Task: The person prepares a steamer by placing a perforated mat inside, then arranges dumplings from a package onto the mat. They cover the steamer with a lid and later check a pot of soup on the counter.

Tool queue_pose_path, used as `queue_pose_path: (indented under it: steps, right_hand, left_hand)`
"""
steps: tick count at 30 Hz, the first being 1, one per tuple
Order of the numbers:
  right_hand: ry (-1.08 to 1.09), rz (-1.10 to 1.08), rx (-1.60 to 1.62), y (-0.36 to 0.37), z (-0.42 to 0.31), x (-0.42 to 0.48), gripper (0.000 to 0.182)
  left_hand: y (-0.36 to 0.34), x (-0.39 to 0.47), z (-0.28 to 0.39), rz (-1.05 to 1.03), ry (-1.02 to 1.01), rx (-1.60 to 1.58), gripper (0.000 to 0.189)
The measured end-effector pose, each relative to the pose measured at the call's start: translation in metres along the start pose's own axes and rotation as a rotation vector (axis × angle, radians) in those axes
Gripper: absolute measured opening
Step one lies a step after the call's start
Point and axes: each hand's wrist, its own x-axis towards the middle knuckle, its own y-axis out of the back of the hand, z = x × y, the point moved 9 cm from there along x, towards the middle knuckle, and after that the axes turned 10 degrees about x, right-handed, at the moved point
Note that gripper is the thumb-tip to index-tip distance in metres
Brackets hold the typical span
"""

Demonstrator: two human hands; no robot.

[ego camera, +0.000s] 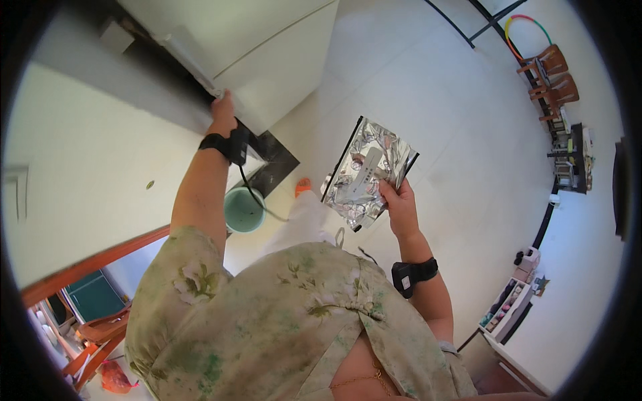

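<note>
My left hand (224, 111) is up at the left, its fingers closed around the edge of a white door or panel (281, 75) that stands partly swung out. A dark gap lies behind that edge; the fingertips are partly hidden. In my right hand (401, 200) is a flat silver foil bag (368, 170) with black strips along two of its edges and a pale label bearing writing. The thumb presses on its face, and the other fingers are behind it. The bag hangs tilted above the pale tiled floor (451, 150).
A pale green bucket (244, 210) stands on the floor below my left forearm, near a black floor border (276, 160). To the left is a white wall (90, 150). Wooden chairs (554, 75), a hula hoop (526, 17) and a storage box (506, 308) line the right side.
</note>
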Motion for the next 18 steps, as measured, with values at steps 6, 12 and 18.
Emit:
queue_pose_path:
  steps: [6, 12, 18]
  right_hand:
    - [-0.01, 0.027, -0.084, -0.001, -0.007, -0.018, 0.02]
    - [0.003, -0.086, -0.178, -0.016, -0.003, -0.016, 0.025]
    - [-0.027, -0.275, -0.324, -0.049, -0.022, 0.003, 0.024]
  left_hand:
    - [0.074, 0.012, -0.05, 0.006, 0.162, -0.309, 0.049]
    - [0.124, -0.013, -0.076, 0.044, 0.21, -0.304, 0.057]
    - [0.125, -0.05, -0.057, 0.065, 0.184, -0.344, 0.059]
